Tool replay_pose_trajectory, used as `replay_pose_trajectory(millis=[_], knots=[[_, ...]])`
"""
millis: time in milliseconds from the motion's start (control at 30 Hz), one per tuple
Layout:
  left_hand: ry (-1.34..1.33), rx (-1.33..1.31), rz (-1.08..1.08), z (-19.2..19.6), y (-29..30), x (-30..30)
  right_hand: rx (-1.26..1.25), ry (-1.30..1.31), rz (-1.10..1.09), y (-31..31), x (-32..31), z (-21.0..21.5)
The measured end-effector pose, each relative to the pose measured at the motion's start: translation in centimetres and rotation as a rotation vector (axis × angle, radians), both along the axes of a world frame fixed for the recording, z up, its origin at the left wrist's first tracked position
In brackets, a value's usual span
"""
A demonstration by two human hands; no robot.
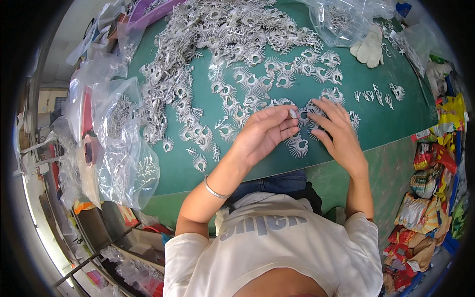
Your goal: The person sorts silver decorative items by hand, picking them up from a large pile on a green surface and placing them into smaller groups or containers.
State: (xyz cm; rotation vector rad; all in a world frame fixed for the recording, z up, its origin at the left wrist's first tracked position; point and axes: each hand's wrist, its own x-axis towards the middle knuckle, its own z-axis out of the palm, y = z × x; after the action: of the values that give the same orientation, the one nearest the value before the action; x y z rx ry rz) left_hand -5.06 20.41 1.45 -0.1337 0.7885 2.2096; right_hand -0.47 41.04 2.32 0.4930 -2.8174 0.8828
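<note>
Left hand [264,133] fingers pinched on a small silver piece [293,113], held just above the fan-shaped ornament [299,147] on the green bench [346,94]. Right hand [336,131] lies flat, fingers spread, pressing ornaments just right of that fan. Left hand is nearer to it.

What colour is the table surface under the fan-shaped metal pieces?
Green: the table surface shows clearly in the head view, under the silvery fan-shaped pieces.
</note>
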Motion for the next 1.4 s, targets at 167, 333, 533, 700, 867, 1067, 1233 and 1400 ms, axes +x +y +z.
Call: replay_pose_trajectory(millis=[167, 333, 533, 700, 867, 1067, 1233, 1400], knots=[[0.001, -0.024, 0.072, -0.3, -1.0, 0.8, -0.258, 0.061, -0.067, -2.0, -0.6, 0.4], [-0.080, 0.090, 0.107, 0.2, -2.0, 1.7, -0.418, 0.069, -0.016, -4.5, -0.5, 0.7], [-0.194, 0.087, 0.158, 0.0, -2.7, 3.1, -0.455, 0.076, 0.067, -7.1, -0.5, 1.1], [-0.227, 0.106, 0.071, -0.5, -3.4, 4.5, -0.416, 0.008, 0.075, -7.7, 0.0, 0.7], [-0.027, -0.049, 0.079, 0.3, -3.9, 5.1, -0.710, -0.214, -0.062, -7.9, 0.3, 0.5], [0.130, -0.190, 0.227, 0.2, -4.0, 5.7, -0.747, -0.298, -0.046, -8.2, 1.1, 0.5], [0.135, -0.150, 0.229, 0.3, -4.5, 5.7, -0.787, -0.290, -0.042, -8.7, 1.5, 0.7], [0.101, -0.085, 0.218, 0.3, -4.8, 5.6, -0.811, -0.292, -0.030, -9.0, 1.6, 0.9]])
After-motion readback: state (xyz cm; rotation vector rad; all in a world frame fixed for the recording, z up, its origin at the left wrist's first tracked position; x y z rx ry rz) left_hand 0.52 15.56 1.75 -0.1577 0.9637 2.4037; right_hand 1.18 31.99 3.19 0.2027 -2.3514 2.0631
